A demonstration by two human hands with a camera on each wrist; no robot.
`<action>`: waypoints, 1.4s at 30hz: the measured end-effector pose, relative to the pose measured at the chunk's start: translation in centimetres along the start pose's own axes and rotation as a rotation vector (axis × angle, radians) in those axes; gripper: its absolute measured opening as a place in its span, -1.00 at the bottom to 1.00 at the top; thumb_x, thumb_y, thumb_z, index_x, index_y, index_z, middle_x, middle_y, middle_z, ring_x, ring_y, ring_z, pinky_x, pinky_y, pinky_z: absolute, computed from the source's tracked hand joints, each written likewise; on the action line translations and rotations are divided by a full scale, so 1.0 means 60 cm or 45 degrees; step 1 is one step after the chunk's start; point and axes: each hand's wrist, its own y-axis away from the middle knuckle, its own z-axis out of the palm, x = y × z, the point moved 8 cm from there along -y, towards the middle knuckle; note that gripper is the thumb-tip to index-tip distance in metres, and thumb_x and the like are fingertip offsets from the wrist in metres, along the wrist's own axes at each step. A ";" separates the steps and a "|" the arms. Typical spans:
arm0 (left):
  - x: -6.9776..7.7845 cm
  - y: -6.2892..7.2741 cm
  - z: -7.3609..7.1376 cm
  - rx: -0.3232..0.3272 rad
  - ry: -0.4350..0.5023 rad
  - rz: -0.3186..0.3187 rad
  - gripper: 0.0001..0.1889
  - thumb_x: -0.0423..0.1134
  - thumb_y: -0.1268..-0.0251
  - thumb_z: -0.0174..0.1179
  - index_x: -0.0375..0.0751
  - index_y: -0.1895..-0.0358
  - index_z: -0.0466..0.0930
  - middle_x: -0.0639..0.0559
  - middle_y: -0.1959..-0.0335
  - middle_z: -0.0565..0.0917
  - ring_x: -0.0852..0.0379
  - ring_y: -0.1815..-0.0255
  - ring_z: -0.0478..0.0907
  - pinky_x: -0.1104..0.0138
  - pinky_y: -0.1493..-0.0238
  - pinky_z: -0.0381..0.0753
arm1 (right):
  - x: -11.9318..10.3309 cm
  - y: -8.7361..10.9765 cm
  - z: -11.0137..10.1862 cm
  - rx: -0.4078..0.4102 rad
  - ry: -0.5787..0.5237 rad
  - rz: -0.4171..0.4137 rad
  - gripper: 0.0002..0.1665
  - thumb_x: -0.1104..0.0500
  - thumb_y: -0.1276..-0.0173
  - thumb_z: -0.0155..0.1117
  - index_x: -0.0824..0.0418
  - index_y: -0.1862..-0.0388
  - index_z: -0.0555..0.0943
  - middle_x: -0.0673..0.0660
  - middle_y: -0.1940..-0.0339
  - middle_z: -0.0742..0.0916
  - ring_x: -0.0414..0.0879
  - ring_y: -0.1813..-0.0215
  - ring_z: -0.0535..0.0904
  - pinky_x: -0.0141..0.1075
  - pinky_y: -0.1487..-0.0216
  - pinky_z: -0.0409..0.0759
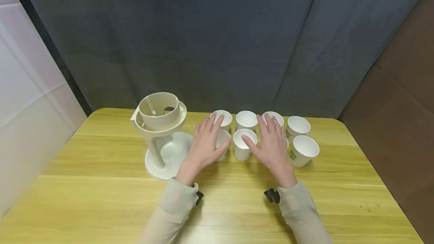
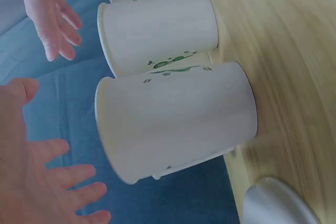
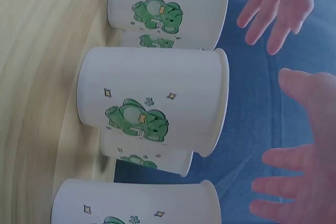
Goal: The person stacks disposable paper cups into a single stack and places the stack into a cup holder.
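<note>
Several white paper cups stand upright in two rows near the table's far side. My left hand (image 1: 207, 142) is above the left end of the rows, fingers spread and holding nothing, partly covering a front-row cup (image 1: 222, 139). Over the right half is my right hand (image 1: 272, 146), also spread and empty, hiding much of another front cup. Between the two hands stands a cup (image 1: 242, 150) in full view. In the left wrist view, the fingers lie beyond the rim of the nearest cup (image 2: 178, 119). A green bear print shows on a cup (image 3: 152, 90) in the right wrist view.
A cream plastic stand (image 1: 154, 150) with a ring-shaped holder on top and a round base is left of the cups. The wooden table (image 1: 237, 214) ends at a dark cloth backdrop (image 1: 203, 40). At the right end of the front row is a cup (image 1: 304, 151).
</note>
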 end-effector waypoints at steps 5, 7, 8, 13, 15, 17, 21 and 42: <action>0.005 0.017 -0.027 0.101 0.081 0.106 -0.35 0.00 -0.22 0.06 -0.31 -0.32 0.25 -0.32 -0.34 0.27 -0.27 -0.33 0.20 -0.13 -0.26 0.17 | -0.015 -0.001 -0.004 0.071 -0.194 -0.081 -0.16 -0.18 -0.14 0.30 0.33 -0.25 0.39 0.34 -0.23 0.47 0.26 -0.28 0.30 0.10 -0.27 0.26; 0.008 0.025 -0.041 0.168 0.112 0.166 -0.39 -0.05 -0.20 0.10 -0.34 -0.26 0.31 -0.32 -0.29 0.33 -0.26 -0.28 0.26 -0.13 -0.23 0.23 | -0.021 -0.002 -0.003 0.078 -0.268 -0.099 -0.19 -0.13 -0.11 0.35 0.33 -0.22 0.42 0.33 -0.20 0.51 0.25 -0.23 0.36 0.10 -0.21 0.34; 0.010 0.029 -0.048 0.208 0.125 0.203 -0.41 -0.08 -0.18 0.12 -0.35 -0.23 0.35 -0.31 -0.27 0.37 -0.26 -0.25 0.30 -0.13 -0.20 0.27 | -0.024 -0.002 -0.002 0.076 -0.301 -0.107 -0.19 -0.11 -0.09 0.38 0.33 -0.22 0.42 0.32 -0.18 0.53 0.24 -0.22 0.37 0.10 -0.19 0.36; 0.011 0.055 -0.087 0.382 0.214 0.352 -0.55 -0.18 -0.12 0.17 -0.39 -0.06 0.49 -0.24 -0.09 0.54 -0.15 -0.10 0.46 -0.02 -0.10 0.42 | -0.042 -0.002 0.001 0.091 -0.438 -0.174 -0.25 -0.01 -0.05 0.44 0.33 -0.16 0.47 0.28 -0.07 0.60 0.17 -0.11 0.47 0.03 -0.08 0.47; 0.009 0.065 -0.103 0.450 0.252 0.378 -0.60 -0.20 -0.12 0.15 -0.38 0.00 0.53 -0.20 -0.01 0.59 -0.11 -0.03 0.50 0.04 -0.05 0.46 | -0.049 -0.002 0.002 0.099 -0.481 -0.211 -0.28 0.03 -0.04 0.45 0.34 -0.14 0.49 0.27 -0.04 0.61 0.15 -0.08 0.49 0.01 -0.07 0.48; 0.004 0.076 -0.120 0.530 0.296 0.394 -0.66 -0.22 -0.14 0.11 -0.36 0.07 0.56 -0.17 0.09 0.64 -0.09 0.06 0.54 0.10 0.02 0.49 | -0.056 -0.002 0.004 0.086 -0.509 -0.233 -0.29 0.04 -0.04 0.46 0.33 -0.14 0.49 0.26 -0.03 0.62 0.14 -0.07 0.50 0.00 -0.06 0.48; -0.006 0.099 -0.155 0.729 0.354 0.448 -0.76 -0.29 -0.11 0.05 -0.36 0.26 0.62 -0.13 0.31 0.68 -0.06 0.29 0.58 0.21 0.22 0.51 | -0.071 -0.003 0.011 0.046 -0.513 -0.269 -0.28 0.04 -0.02 0.47 0.35 -0.12 0.50 0.26 0.00 0.62 0.12 -0.07 0.50 -0.01 -0.08 0.49; -0.173 0.184 -0.242 1.220 0.732 0.073 -0.81 -0.53 0.14 0.04 -0.70 0.46 0.40 -0.04 0.53 0.55 0.34 0.45 0.45 0.57 0.38 0.44 | -0.136 -0.022 0.048 -0.108 -0.385 -0.405 -0.27 -0.07 0.00 0.46 0.32 -0.07 0.51 0.23 0.03 0.64 0.11 -0.04 0.52 -0.04 -0.07 0.48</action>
